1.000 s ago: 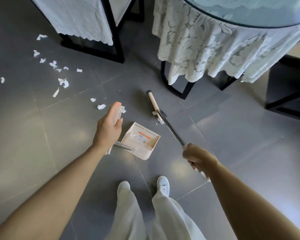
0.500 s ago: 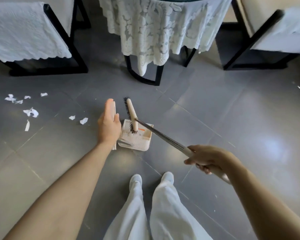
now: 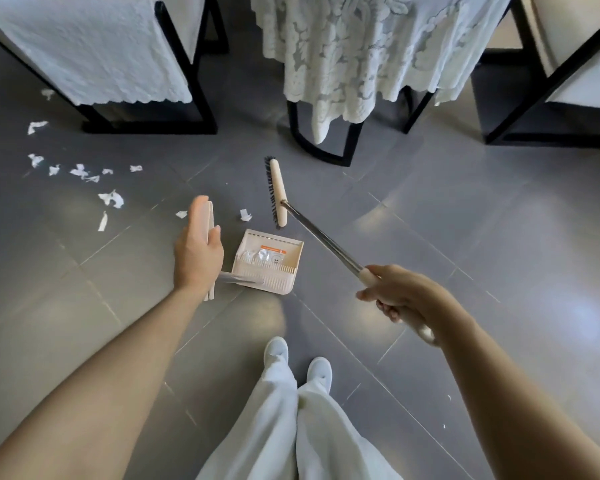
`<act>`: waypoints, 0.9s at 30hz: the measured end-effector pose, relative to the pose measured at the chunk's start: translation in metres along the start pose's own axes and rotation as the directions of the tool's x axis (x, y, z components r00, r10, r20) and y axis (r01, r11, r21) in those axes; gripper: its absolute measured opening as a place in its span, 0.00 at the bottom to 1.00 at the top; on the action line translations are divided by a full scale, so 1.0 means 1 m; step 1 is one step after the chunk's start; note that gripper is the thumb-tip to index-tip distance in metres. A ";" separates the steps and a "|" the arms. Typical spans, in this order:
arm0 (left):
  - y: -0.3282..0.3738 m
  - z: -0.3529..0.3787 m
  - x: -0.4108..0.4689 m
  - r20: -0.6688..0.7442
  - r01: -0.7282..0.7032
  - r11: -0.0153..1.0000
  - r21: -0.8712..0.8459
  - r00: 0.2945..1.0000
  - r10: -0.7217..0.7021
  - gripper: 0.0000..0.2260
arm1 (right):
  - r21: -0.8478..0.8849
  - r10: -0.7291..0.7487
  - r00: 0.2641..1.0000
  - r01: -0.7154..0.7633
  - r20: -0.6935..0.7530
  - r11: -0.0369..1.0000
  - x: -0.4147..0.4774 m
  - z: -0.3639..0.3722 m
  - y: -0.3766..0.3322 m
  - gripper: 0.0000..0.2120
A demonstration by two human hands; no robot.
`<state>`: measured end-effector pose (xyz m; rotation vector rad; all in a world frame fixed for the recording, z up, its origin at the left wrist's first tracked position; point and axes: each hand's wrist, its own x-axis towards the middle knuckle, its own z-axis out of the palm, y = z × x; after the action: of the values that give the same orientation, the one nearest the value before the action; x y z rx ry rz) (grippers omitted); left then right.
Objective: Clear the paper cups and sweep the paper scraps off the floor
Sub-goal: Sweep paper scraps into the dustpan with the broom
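While in the right hand (image 3: 406, 299), broom (image 3: 323, 238) just beyond dustpan (image 3: 274, 288); paper scraps (image 3: 111, 199) leftward

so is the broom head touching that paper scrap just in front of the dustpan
Apart. The head view shows a strip of bare floor between the broom head and the paper scrap.

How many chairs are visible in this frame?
2. One cloth-draped chair stands at upper left, near the paper scraps; the second chair is at upper right. The lace-covered table sits between them. Others may lie outside the frame.
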<state>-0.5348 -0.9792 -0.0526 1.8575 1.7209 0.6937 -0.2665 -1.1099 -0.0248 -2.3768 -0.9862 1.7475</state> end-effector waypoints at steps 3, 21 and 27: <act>-0.019 -0.027 0.003 -0.038 0.046 0.999 0.016 0.998 -0.045 0.21 | -0.022 -0.023 0.999 0.023 -0.026 1.000 0.017 0.025 -0.027 0.09; -0.253 -0.229 0.149 0.084 0.158 0.987 0.031 0.984 -0.160 0.20 | 0.118 0.130 0.992 -0.129 0.000 0.985 0.143 0.213 -0.350 0.10; -0.302 -0.276 0.199 0.155 0.132 0.991 0.038 0.978 -0.136 0.21 | 0.143 0.187 0.980 -0.194 0.064 0.971 0.152 0.289 -0.450 0.13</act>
<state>-0.9301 -0.7534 -0.0467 1.7451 1.7409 0.4598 -0.7019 -0.7698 -0.0894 -2.4139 -0.6240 1.8771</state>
